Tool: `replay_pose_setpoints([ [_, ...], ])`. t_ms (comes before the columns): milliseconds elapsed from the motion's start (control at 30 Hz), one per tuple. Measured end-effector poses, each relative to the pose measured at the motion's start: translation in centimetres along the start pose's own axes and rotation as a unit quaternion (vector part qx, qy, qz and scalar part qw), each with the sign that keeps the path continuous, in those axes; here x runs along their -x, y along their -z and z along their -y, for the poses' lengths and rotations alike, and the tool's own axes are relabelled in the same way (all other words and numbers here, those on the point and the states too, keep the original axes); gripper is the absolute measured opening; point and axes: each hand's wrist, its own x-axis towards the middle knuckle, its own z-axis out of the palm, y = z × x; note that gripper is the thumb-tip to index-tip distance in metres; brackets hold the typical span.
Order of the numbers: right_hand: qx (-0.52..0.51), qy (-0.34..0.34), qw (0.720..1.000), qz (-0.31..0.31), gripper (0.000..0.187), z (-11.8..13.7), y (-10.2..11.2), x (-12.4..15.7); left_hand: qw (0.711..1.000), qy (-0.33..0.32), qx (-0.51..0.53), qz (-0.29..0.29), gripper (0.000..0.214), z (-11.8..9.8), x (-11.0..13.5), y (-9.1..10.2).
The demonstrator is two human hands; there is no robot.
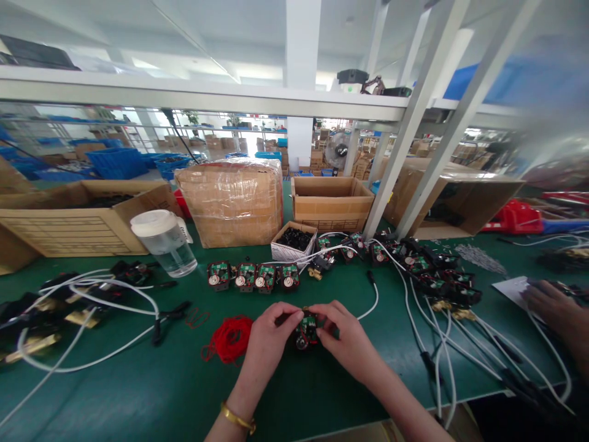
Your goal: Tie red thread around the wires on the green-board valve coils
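My left hand and my right hand meet over the green table, both closed on a small black module with a green circuit board. A white cable runs from it toward the back right. A pile of red rubber bands lies just left of my left hand. Behind my hands, several like modules stand in a row.
A clear lidded jug stands at left, cardboard boxes behind. A small white box of black parts sits mid-table. Wired modules pile at right, and more at left. Another person's hand rests at far right.
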Motion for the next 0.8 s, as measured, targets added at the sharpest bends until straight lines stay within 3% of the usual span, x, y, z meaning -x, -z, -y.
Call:
replay_pose_setpoints([
  [433, -0.010, -0.024, 0.999, 0.022, 0.065, 0.3, -0.2, 0.4, 1.000, 0.007, 0.021, 0.010, 0.028, 0.6, 0.0, 0.0],
  [667, -0.024, -0.026, 0.999, 0.018, 0.064, -0.5, -0.7, 0.7, 0.996, 0.006, 0.049, 0.081, 0.036, 1.9, 1.3, 1.8],
  [800, -0.030, -0.018, 0.999, 0.010, 0.063, -0.7, -1.1, 0.8, 0.985, 0.035, 0.119, 0.120, 0.052, 2.7, 2.2, 1.7],
])
